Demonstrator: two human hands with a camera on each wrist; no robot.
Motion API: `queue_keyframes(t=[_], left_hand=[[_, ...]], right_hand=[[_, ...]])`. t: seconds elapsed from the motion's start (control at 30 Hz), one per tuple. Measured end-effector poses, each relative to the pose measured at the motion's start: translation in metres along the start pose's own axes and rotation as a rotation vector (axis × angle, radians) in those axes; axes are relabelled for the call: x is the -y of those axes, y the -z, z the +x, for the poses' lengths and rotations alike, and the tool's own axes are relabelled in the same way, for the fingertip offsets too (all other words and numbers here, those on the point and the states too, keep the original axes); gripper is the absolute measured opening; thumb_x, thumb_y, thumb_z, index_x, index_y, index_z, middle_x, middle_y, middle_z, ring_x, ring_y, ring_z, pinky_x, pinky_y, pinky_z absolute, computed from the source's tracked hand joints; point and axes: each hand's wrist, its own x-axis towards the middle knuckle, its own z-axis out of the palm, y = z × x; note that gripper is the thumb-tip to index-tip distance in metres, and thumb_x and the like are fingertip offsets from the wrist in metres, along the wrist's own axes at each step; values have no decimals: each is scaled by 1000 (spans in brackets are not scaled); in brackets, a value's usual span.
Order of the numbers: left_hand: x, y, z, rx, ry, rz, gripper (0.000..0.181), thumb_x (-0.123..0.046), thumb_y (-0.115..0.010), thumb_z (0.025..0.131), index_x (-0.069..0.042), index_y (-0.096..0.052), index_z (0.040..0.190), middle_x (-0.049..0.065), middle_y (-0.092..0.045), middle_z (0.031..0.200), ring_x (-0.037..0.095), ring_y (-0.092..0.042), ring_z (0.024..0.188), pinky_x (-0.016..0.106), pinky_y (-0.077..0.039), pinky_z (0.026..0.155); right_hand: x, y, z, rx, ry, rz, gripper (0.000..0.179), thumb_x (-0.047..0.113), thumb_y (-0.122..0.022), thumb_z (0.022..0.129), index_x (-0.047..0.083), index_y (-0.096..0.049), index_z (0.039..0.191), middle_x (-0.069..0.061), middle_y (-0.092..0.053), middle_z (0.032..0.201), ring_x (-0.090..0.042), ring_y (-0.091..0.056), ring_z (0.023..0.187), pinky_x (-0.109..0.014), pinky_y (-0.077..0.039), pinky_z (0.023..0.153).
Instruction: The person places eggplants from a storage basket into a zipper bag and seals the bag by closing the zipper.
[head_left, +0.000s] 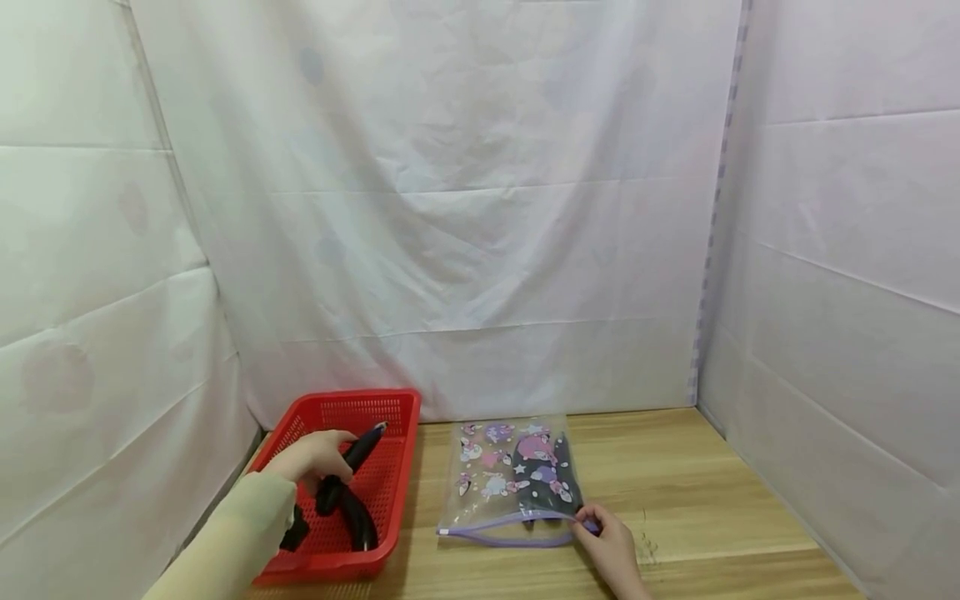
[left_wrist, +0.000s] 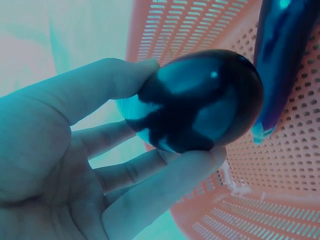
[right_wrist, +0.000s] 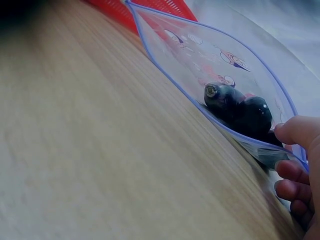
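In the head view my left hand is over the red basket, gripping a dark, glossy eggplant between thumb and fingers. The left wrist view shows the rounded end of this eggplant toward the camera. Another eggplant lies on the basket floor below. On the table, a clear zip bag with cartoon prints and a purple zip edge has its mouth parted. Several dark eggplants lie inside it. My right hand pinches the right corner of the bag's mouth.
The red basket stands at the left of the wooden table, beside the bag. White cloth hangs behind and on both sides. A black object shows beneath my left wrist.
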Motion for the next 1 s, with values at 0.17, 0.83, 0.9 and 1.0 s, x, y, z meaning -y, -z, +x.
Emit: queue_keyframes(t=[0.17,0.83,0.9,1.0], left_hand=[[-3,-4,1,0,-26,34,69,0,-76,74,-2,-49,138,18,-56,103,28,-62,67,42,-55,52],[-19,-15,0,35,-64,67,73,-4,-78,75,-8,-48,141,19,-57,108,27,-64,65,42,-55,52],[-22,-16,-2,38,-64,65,72,-5,-79,75,-8,-49,141,18,-57,106,27,-63,66,43,-55,52],[-25,-17,-3,38,-76,67,71,-5,-78,75,-9,-50,140,18,-57,105,26,-64,65,43,-55,52]], right_hand=[[1,1,-1,9,-11,0,16,17,-80,78,13,-65,81,4,-58,77,-9,-49,70,-25,-41,64],[4,2,-1,11,-9,8,15,16,-79,78,13,-65,81,4,-59,77,-10,-50,70,-25,-41,64],[3,2,-1,12,-5,8,15,16,-79,78,13,-65,81,4,-59,77,-9,-50,70,-25,-41,64],[3,2,-1,12,-3,9,15,15,-79,78,13,-65,81,4,-59,77,-9,-50,70,-25,-41,65]])
